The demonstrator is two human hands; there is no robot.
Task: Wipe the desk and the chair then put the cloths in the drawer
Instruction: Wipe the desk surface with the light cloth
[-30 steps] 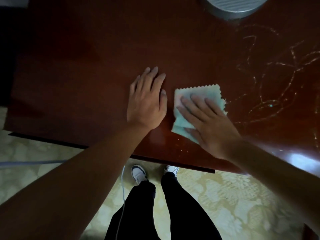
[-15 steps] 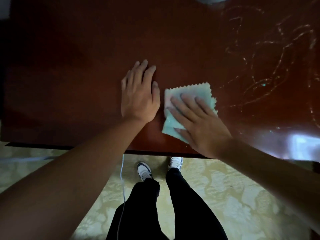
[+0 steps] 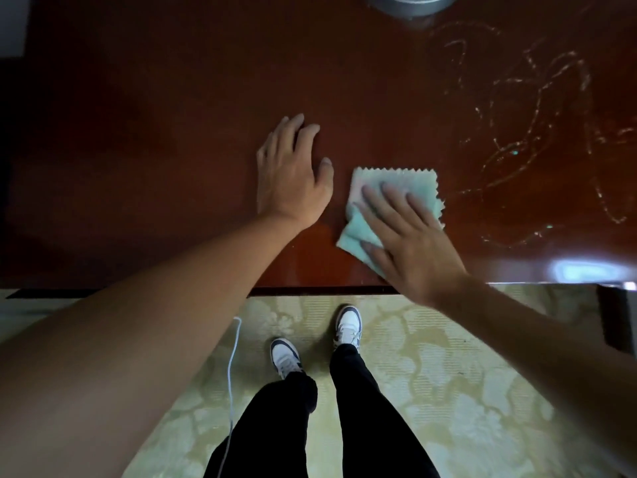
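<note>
The right hand (image 3: 410, 243) pressed flat fingers on the cloth (image 3: 396, 188) near the desk (image 3: 172, 98) edge, the left hand (image 3: 293, 174) lay relaxed beside it, while scribbles (image 3: 537, 132), chair and drawer seemingly remained.

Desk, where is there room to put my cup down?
The desk is bare over its wide stretch left of the left hand, and between the hands and the grey round thing. Near the front edge it is crowded: the right hand presses the cloth. Further right lie pale smears.
</note>
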